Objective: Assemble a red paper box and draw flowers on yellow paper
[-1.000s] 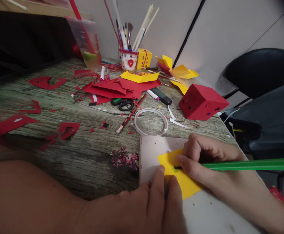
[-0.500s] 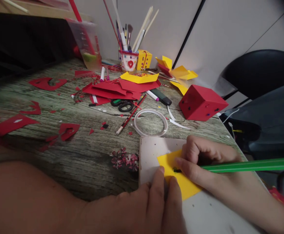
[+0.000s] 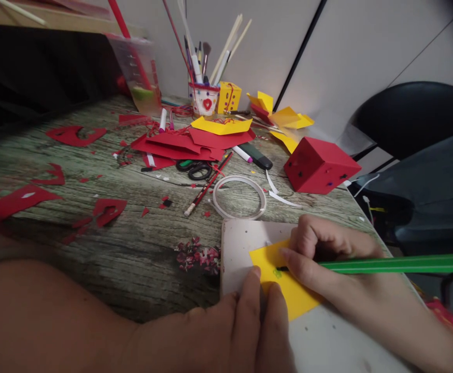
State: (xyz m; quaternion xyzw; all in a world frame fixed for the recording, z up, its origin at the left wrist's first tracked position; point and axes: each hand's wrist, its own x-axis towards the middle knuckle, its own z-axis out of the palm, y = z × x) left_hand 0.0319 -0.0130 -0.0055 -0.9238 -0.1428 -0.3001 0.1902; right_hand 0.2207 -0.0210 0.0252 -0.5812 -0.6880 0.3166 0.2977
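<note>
A small square of yellow paper [image 3: 284,282] is laid on a white board [image 3: 238,243] at the near right corner of the grey, wood-grained desk [image 3: 133,248]. It is pinned at its lower edge by the left hand [image 3: 245,326], whose fingers are pressed flat and close together. A long green pen [image 3: 397,264] is pinched in the curled fingers of the right hand [image 3: 327,259], its dark tip set on a small green mark on the paper. The desk is strewn with red paper scraps [image 3: 105,210]; red and yellow sheets [image 3: 195,140] are stacked farther back. A red paper cube [image 3: 320,166], a ring of white tape [image 3: 239,196] and black scissors [image 3: 195,168] lie between. A white cup of brushes [image 3: 205,98] is stood against the pale wall [image 3: 351,46], and a black chair [image 3: 416,116] is seen at the right.
</note>
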